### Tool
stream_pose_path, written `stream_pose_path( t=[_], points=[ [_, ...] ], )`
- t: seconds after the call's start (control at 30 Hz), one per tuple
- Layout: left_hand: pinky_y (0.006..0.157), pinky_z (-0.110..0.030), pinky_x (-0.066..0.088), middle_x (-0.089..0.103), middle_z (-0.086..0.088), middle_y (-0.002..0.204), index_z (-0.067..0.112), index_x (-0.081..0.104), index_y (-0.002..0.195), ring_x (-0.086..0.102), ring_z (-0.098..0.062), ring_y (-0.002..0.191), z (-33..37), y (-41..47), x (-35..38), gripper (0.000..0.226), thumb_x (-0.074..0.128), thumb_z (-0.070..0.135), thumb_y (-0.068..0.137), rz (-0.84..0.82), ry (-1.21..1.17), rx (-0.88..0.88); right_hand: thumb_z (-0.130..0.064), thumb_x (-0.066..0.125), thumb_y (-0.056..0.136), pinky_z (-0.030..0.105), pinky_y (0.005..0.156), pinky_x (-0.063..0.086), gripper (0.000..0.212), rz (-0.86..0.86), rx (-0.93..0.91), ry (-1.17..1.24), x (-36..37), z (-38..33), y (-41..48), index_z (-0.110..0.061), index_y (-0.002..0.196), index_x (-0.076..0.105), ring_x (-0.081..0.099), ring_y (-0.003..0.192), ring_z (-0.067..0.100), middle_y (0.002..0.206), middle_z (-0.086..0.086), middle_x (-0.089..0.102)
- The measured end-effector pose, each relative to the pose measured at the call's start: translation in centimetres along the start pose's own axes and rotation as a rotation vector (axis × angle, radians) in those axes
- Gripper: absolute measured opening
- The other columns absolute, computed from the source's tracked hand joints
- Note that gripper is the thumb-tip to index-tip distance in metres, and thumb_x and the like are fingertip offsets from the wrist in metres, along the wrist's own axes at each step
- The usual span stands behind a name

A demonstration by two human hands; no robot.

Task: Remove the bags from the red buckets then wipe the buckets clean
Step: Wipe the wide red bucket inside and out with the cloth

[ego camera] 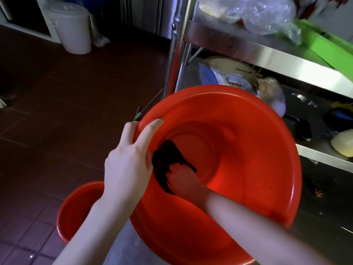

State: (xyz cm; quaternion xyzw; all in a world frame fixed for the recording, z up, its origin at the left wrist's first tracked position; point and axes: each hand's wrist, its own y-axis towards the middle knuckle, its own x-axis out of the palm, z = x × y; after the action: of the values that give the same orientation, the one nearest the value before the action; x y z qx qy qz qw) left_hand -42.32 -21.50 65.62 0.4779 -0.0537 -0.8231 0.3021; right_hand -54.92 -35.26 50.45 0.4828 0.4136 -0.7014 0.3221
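A large red bucket [257, 150] is tilted toward me in the middle of the view, and no bag shows inside it. My left hand [129, 159] grips its left rim, fingers hooked over the edge. My right hand [183, 178] reaches inside and presses a dark cloth [168, 159] against the inner left wall. A second red bucket [76, 207] stands on the floor at the lower left, partly hidden by my left forearm, its inside dark.
A steel shelf rack [248, 46] stands at the right, with clear plastic bags [257, 14] and a green tray [328, 44] on top and assorted items on the lower shelf. A white lidded bin [72, 27] stands at the back left on the dark tiled floor [66, 102].
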Motion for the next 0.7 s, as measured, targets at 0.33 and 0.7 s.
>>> stream_pose_path(
  t=[0.33,0.7],
  points=[
    [0.051,-0.035,0.05,0.048,-0.005,0.122,0.036,0.043,0.14,0.056,-0.026,0.062,-1.0,0.3,0.5,0.072,0.055,-0.006,0.083,0.016,-0.042,-0.07,-0.032,0.052,0.093,0.054,0.094,0.039,0.045,-0.254,-0.105,-0.094,1.7,2.3,-0.5,-0.032,0.137,0.047,0.026,0.134,0.034,0.151,0.0,0.025],
    [0.061,-0.044,0.054,0.049,-0.004,0.122,0.037,0.043,0.14,0.059,-0.03,0.073,-1.9,-0.3,0.6,0.071,0.057,-0.003,0.083,0.008,-0.082,-0.106,-0.027,0.032,0.104,0.057,0.114,0.016,0.046,-0.793,-0.056,-0.399,-0.4,5.9,-3.0,-0.022,0.149,0.033,0.009,0.146,0.032,0.162,0.002,0.005]
  ],
)
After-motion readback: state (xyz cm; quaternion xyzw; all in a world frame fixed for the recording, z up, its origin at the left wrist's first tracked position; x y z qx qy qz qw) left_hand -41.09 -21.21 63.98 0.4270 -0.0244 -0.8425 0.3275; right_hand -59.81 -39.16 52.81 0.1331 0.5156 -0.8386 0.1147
